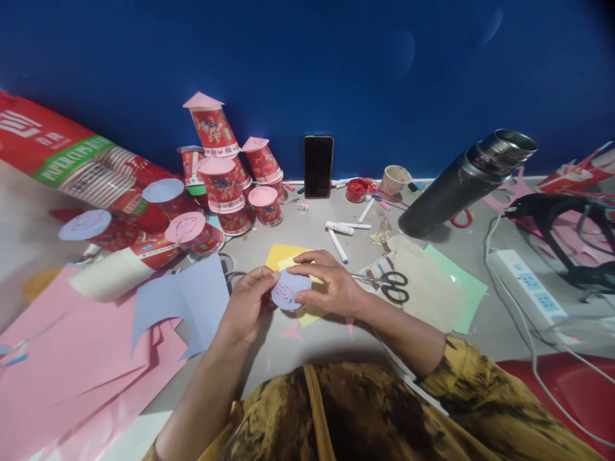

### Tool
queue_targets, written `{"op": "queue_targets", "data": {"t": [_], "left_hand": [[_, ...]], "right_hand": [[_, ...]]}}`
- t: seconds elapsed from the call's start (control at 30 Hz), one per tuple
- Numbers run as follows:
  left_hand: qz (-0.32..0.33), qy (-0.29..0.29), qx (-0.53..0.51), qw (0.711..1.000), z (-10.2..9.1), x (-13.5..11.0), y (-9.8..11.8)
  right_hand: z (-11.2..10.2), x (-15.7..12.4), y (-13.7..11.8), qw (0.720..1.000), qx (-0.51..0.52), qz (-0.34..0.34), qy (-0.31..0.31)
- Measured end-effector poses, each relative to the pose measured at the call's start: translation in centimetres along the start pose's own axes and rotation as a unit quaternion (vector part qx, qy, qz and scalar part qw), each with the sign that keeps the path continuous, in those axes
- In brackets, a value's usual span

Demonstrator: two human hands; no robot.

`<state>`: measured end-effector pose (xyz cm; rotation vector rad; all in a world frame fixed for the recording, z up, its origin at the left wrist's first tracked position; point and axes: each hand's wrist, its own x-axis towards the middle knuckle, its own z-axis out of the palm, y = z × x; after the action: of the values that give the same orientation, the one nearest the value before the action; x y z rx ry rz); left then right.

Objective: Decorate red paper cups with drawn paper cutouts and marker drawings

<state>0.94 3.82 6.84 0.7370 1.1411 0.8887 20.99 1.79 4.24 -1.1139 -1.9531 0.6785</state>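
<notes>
A pale lavender paper circle (290,292) with pink pen marks lies between my two hands, over the near middle of the table. My left hand (247,299) pinches its left edge between thumb and fingers. Across from it, my right hand (331,282) grips the right side, the thumb on the near edge and the fingers reaching over the far edge. What lies under the circle is mostly hidden. Yellow paper sheets (312,315) spread beneath my hands. Just right of my right wrist lie dark-handled scissors (394,287).
Red paper cups (223,187) with pink paper tops stand stacked at back left, near a cup packet (81,157). Pink sheets (62,358) cover the left. A phone (318,166) leans on the blue wall. Markers (339,246), a dark flask (456,186) and a power strip (531,288) are rightward.
</notes>
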Motion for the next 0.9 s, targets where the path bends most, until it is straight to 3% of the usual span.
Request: {"op": "queue_targets", "data": {"t": [0.63, 0.9], "left_hand": [[0.019, 0.019, -0.006, 1.0, 1.3, 0.4, 0.6], [0.02, 0.027, -0.004, 0.999, 1.4, 0.4, 0.4]], "right_hand": [[0.3, 0.0, 0.2, 0.999, 0.05, -0.002, 0.013], [0.3, 0.2, 0.1, 0.978, 0.161, 0.104, 0.08]]}}
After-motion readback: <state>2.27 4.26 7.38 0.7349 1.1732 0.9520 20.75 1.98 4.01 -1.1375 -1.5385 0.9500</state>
